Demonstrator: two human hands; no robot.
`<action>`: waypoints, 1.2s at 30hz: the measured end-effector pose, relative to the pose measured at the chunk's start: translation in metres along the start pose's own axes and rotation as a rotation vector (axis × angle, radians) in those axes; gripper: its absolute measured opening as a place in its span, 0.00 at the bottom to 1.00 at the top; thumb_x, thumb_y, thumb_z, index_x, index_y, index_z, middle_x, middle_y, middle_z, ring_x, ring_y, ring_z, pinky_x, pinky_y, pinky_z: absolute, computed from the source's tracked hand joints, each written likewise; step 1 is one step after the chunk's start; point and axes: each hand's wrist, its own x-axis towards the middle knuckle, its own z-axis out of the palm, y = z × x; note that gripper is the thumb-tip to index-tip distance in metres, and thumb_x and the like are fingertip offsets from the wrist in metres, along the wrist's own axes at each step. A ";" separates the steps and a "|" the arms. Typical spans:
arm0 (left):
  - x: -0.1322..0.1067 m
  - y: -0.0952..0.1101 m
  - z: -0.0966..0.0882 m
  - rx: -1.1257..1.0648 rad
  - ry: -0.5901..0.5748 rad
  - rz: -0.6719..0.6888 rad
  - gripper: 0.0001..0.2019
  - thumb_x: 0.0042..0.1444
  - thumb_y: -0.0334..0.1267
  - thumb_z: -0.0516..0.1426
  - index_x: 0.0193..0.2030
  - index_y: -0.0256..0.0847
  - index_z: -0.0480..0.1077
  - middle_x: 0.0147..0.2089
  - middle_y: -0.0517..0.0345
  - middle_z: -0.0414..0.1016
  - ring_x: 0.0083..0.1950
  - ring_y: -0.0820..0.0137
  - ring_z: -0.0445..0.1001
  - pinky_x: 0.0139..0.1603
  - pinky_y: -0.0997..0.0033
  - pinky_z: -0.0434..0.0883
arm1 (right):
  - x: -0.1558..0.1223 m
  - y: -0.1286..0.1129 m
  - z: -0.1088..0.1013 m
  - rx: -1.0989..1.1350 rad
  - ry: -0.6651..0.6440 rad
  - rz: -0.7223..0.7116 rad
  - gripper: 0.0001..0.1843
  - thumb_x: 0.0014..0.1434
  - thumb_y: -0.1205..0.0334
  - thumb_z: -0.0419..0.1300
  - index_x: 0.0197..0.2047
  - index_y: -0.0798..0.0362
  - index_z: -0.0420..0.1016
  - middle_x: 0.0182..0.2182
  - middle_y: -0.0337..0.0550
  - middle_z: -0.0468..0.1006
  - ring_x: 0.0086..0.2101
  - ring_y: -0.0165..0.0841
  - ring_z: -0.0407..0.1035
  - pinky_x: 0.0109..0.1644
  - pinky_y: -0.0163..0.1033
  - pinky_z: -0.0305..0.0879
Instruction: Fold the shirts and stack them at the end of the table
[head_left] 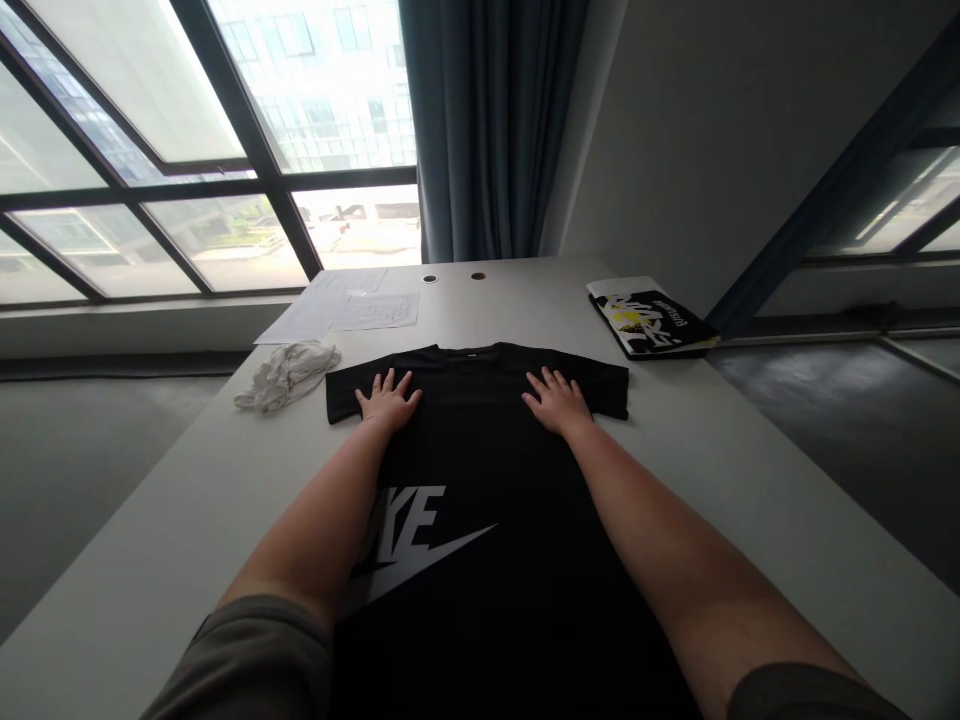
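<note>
A black T-shirt point(480, 470) with a large white logo lies spread flat on a white table point(750, 480), its collar at the far end. My left hand point(387, 401) rests palm down on the shirt near its left sleeve, fingers spread. My right hand point(556, 400) lies flat on the shirt near its right sleeve, fingers also apart. Neither hand holds anything.
A crumpled white cloth point(288, 373) lies left of the shirt. Sheets of paper point(345, 305) sit at the far left of the table. A folded black item with yellow and white print point(651, 320) is at the far right. Windows and a dark curtain point(487, 120) stand behind.
</note>
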 end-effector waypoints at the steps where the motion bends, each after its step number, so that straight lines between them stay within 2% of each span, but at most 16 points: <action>1: 0.001 -0.007 -0.002 -0.001 0.011 -0.002 0.37 0.65 0.68 0.43 0.79 0.65 0.46 0.83 0.60 0.33 0.83 0.47 0.36 0.75 0.22 0.39 | 0.000 -0.001 -0.001 0.000 -0.003 0.004 0.36 0.74 0.38 0.41 0.80 0.40 0.47 0.79 0.45 0.42 0.76 0.45 0.39 0.77 0.60 0.39; 4: -0.007 -0.037 -0.005 0.003 0.066 -0.030 0.38 0.66 0.65 0.44 0.80 0.60 0.45 0.83 0.54 0.34 0.83 0.50 0.39 0.77 0.28 0.42 | -0.001 -0.002 -0.001 0.000 0.000 0.010 0.36 0.74 0.38 0.41 0.80 0.40 0.47 0.79 0.45 0.42 0.76 0.45 0.38 0.77 0.60 0.38; 6: -0.020 -0.065 -0.003 0.021 0.090 -0.050 0.36 0.68 0.62 0.43 0.80 0.56 0.49 0.83 0.52 0.40 0.82 0.51 0.42 0.78 0.33 0.45 | -0.001 -0.002 -0.001 0.002 0.006 0.006 0.36 0.74 0.38 0.41 0.80 0.40 0.48 0.78 0.45 0.42 0.76 0.45 0.39 0.77 0.59 0.38; 9: -0.046 -0.104 0.005 0.046 0.158 -0.101 0.32 0.71 0.58 0.41 0.78 0.54 0.54 0.82 0.49 0.46 0.81 0.49 0.46 0.77 0.34 0.51 | -0.001 0.000 0.000 0.011 0.011 -0.010 0.37 0.74 0.38 0.41 0.80 0.41 0.48 0.78 0.46 0.43 0.76 0.46 0.39 0.77 0.60 0.38; 12: -0.066 -0.124 0.009 0.071 0.197 -0.126 0.32 0.71 0.57 0.41 0.78 0.51 0.55 0.81 0.44 0.48 0.80 0.45 0.49 0.76 0.34 0.54 | -0.001 0.003 0.002 0.018 0.017 -0.032 0.36 0.74 0.39 0.42 0.80 0.42 0.49 0.78 0.47 0.43 0.76 0.47 0.39 0.77 0.61 0.39; 14: -0.070 -0.126 0.009 0.079 0.183 -0.123 0.32 0.72 0.56 0.40 0.79 0.49 0.54 0.81 0.42 0.48 0.80 0.45 0.49 0.76 0.35 0.53 | -0.001 0.005 0.003 0.018 0.021 -0.044 0.36 0.74 0.39 0.43 0.79 0.42 0.50 0.78 0.48 0.44 0.76 0.47 0.40 0.77 0.61 0.39; 17: -0.064 -0.121 0.005 0.074 0.174 -0.116 0.32 0.72 0.55 0.39 0.79 0.49 0.53 0.81 0.43 0.48 0.80 0.47 0.49 0.76 0.34 0.52 | -0.002 0.007 0.004 0.019 0.020 -0.051 0.36 0.74 0.40 0.43 0.79 0.42 0.51 0.78 0.48 0.45 0.75 0.48 0.40 0.77 0.61 0.40; 20: -0.052 -0.116 0.000 0.047 0.187 -0.109 0.31 0.73 0.55 0.39 0.80 0.53 0.50 0.81 0.44 0.48 0.80 0.48 0.49 0.76 0.34 0.52 | -0.003 0.008 0.003 0.022 0.022 -0.066 0.36 0.74 0.40 0.44 0.79 0.42 0.51 0.78 0.48 0.45 0.75 0.48 0.41 0.77 0.61 0.40; 23: -0.042 -0.116 -0.002 0.044 0.166 -0.092 0.30 0.73 0.54 0.39 0.78 0.56 0.54 0.81 0.45 0.48 0.81 0.47 0.48 0.76 0.33 0.51 | -0.005 0.007 0.002 0.024 0.025 -0.079 0.35 0.74 0.41 0.45 0.79 0.42 0.52 0.78 0.48 0.45 0.75 0.48 0.42 0.77 0.60 0.40; 28: -0.038 -0.117 0.000 0.059 0.184 -0.065 0.31 0.73 0.50 0.37 0.78 0.45 0.56 0.80 0.41 0.49 0.81 0.48 0.48 0.75 0.31 0.52 | -0.005 0.005 0.001 0.025 0.021 -0.070 0.35 0.74 0.42 0.46 0.79 0.43 0.52 0.78 0.48 0.45 0.75 0.47 0.41 0.77 0.60 0.40; 31: -0.039 -0.116 0.001 0.056 0.204 -0.042 0.30 0.73 0.47 0.37 0.77 0.42 0.58 0.80 0.42 0.50 0.81 0.50 0.49 0.76 0.31 0.52 | -0.004 0.005 0.000 0.031 0.011 -0.072 0.35 0.74 0.42 0.46 0.79 0.43 0.52 0.78 0.48 0.45 0.75 0.47 0.41 0.77 0.61 0.40; 36: -0.040 -0.110 -0.001 0.010 0.220 -0.021 0.30 0.73 0.47 0.39 0.76 0.38 0.59 0.80 0.42 0.52 0.80 0.54 0.52 0.78 0.39 0.53 | -0.005 0.005 -0.001 0.036 0.016 -0.085 0.35 0.74 0.41 0.46 0.79 0.42 0.53 0.78 0.47 0.45 0.75 0.48 0.41 0.77 0.61 0.40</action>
